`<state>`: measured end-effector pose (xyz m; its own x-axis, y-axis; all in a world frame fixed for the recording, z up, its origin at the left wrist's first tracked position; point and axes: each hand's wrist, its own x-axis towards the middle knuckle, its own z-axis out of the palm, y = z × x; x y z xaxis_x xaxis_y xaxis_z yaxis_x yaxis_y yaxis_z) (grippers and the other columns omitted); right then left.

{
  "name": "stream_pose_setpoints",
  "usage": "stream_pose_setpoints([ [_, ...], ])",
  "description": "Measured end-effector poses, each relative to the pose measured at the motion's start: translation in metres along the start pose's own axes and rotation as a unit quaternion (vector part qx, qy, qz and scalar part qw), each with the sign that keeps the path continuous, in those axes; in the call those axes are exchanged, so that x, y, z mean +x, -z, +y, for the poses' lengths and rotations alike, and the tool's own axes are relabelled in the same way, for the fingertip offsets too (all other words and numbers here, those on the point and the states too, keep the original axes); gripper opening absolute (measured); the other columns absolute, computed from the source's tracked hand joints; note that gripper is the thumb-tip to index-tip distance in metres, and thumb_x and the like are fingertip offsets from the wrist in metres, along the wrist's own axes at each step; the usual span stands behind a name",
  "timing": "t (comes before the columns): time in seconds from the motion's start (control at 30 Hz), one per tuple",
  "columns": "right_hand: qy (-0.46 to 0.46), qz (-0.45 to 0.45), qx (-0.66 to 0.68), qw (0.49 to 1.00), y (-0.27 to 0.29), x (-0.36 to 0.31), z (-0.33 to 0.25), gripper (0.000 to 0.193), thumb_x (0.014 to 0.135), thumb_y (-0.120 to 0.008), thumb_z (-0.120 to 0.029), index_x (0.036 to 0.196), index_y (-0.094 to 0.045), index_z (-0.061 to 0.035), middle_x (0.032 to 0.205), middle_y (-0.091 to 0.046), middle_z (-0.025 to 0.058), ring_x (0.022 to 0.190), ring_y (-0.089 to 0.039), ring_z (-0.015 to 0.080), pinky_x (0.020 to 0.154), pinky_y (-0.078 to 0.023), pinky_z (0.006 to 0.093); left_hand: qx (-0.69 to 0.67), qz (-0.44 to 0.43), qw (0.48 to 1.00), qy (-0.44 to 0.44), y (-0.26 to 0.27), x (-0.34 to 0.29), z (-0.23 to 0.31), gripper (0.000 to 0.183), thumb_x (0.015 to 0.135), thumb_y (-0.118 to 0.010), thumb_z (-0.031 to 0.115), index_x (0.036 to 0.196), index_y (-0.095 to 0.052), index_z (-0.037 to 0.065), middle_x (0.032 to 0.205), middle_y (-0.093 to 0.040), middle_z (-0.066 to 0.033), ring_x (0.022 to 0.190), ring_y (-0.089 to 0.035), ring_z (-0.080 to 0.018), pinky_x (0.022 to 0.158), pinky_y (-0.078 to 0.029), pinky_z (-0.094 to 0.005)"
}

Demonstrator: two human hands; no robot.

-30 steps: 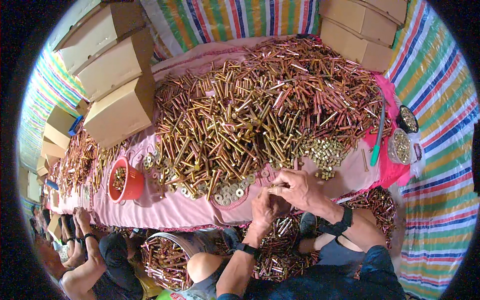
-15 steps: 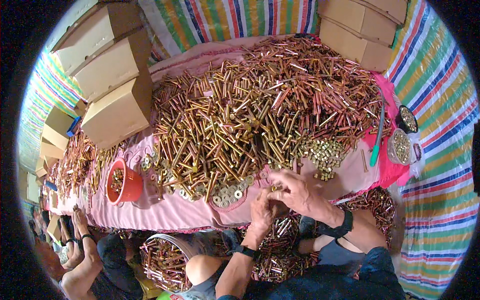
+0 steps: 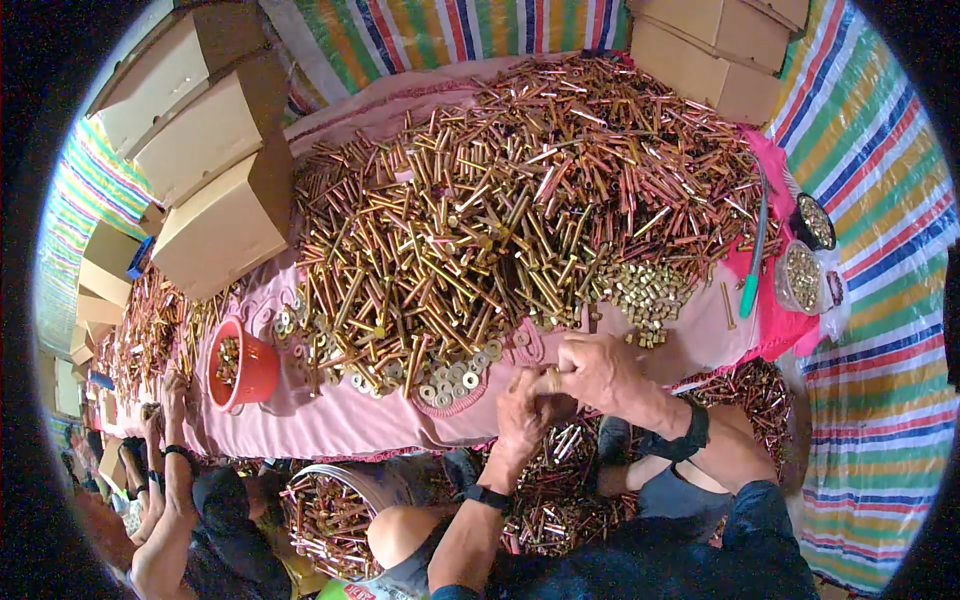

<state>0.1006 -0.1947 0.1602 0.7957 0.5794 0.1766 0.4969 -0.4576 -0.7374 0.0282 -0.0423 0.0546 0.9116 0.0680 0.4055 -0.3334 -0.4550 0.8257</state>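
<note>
Over the near edge of the pink cloth-covered table (image 3: 330, 425), my two hands meet with the fingers closed. My left hand (image 3: 524, 408) is curled with its fingertips against those of my right hand (image 3: 603, 374). Whatever lies between them is hidden by the fingers. Just beyond is a large heap of brass-coloured bolts (image 3: 430, 250). Flat washers (image 3: 450, 382) lie in a small pile left of my hands, and a cluster of small brass nuts (image 3: 645, 298) sits beyond my right hand.
An orange-red basket (image 3: 243, 365) of small parts stands left. Cardboard boxes (image 3: 215, 235) are stacked behind it. At right lie a green-handled tool (image 3: 750, 295) and tubs of small parts (image 3: 802, 275). A bucket of bolts (image 3: 330, 525) is below, near my knee. Another person's arms (image 3: 175, 480) work at left.
My hands stay together, and a brass-coloured end seen between the fingers is now covered. The view has shifted slightly. At left, the other person's hands have reached up onto the table.
</note>
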Motion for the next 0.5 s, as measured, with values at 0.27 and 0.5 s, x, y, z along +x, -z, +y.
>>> stream_pose_setpoints([
  [0.27, -0.119, 0.021, -0.137, 0.983, -0.010, 0.035, 0.048, 0.016, 0.092, -0.068, -0.022, 0.096, -0.070, -0.0064, 0.078, -0.070, 0.0173, 0.069, -0.068, 0.0355, 0.062, -0.053, 0.0425, -0.035, -0.097, 0.994, 0.046, 0.006, 0.011, 0.020, 0.021, 0.089, -0.076, 0.023, 0.088, -0.070, 0.002, 0.069, -0.066, -0.0106, 0.056, -0.061, -0.0197, 0.057, -0.051, -0.0342],
  [0.5, -0.001, 0.040, -0.262, 0.964, -0.032, 0.041, 0.066, 0.008, 0.085, -0.063, -0.007, 0.085, -0.055, -0.0037, 0.070, -0.060, 0.0206, 0.065, -0.060, 0.0388, 0.060, -0.043, 0.0510, -0.178, -0.005, 0.962, 0.205, 0.000, 0.005, 0.004, 0.040, 0.098, -0.064, 0.027, 0.071, -0.057, -0.001, 0.058, -0.046, 0.0000, 0.059, -0.042, -0.0067, 0.050, -0.038, -0.0300],
])
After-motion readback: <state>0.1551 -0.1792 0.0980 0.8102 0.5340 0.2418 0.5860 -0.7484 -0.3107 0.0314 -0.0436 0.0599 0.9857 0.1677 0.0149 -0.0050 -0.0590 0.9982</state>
